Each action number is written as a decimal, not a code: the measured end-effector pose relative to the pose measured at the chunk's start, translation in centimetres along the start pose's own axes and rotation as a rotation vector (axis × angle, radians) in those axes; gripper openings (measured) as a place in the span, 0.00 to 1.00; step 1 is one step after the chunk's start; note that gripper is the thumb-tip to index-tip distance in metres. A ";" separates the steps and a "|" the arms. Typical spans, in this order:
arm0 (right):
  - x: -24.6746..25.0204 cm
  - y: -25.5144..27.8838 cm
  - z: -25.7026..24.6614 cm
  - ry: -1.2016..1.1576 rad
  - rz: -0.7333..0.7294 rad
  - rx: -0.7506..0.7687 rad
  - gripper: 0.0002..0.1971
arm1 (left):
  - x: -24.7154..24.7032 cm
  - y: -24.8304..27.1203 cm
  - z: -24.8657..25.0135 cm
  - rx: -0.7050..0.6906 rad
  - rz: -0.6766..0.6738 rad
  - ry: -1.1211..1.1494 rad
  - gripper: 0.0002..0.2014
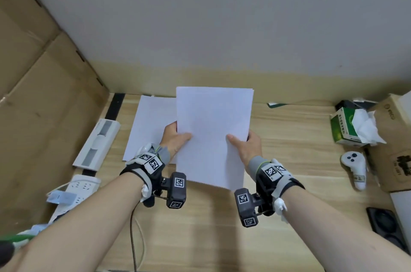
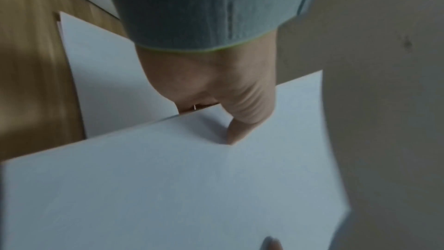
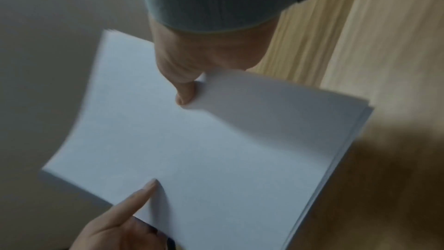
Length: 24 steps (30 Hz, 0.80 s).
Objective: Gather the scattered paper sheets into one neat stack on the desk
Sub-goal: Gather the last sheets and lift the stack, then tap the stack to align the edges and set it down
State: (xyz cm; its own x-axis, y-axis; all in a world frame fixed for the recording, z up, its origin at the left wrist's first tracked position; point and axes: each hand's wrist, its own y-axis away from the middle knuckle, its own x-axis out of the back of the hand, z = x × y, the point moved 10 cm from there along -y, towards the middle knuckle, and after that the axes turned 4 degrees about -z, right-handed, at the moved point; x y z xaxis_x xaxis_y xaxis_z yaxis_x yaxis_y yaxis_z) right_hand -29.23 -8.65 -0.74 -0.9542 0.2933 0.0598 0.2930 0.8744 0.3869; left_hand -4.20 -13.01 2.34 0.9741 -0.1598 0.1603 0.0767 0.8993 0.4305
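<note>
I hold a bundle of white paper sheets above the wooden desk, tilted up toward me. My left hand pinches its left edge, thumb on top and fingers hidden underneath. My right hand pinches the right edge the same way. The left wrist view shows the left thumb pressed on the bundle. The right wrist view shows the right thumb on the bundle, whose layered edges show at the right. More white paper lies flat on the desk to the left, partly under the bundle.
Cardboard boxes wall in the left side. A white flat device and a power strip lie at the left edge. At the right sit a green tissue box, a white controller, a cardboard box and a black item.
</note>
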 end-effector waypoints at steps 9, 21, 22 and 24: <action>-12.5 -4.0 2.3 0.109 -0.066 -0.066 0.05 | 10.8 -6.4 -5.7 0.152 0.030 -0.103 0.26; -20.8 -10.8 6.1 0.634 -0.015 -0.182 0.23 | 19.8 -14.4 -11.5 0.337 0.142 -0.651 0.23; -20.7 -10.8 6.4 0.689 -0.005 -0.192 0.25 | 19.9 -14.5 -11.8 0.358 0.145 -0.675 0.26; -20.8 -10.6 7.4 0.681 -0.018 -0.242 0.22 | 19.8 -14.9 -12.5 0.351 0.142 -0.636 0.29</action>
State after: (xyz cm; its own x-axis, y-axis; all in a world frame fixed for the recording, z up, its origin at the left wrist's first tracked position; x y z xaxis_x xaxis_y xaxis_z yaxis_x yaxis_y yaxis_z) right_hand -12.01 -21.13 -12.90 -0.8079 -0.0955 0.5815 0.3307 0.7433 0.5815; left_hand 16.61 -24.52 -12.03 0.6501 -0.3523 0.6733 -0.2171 0.7630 0.6089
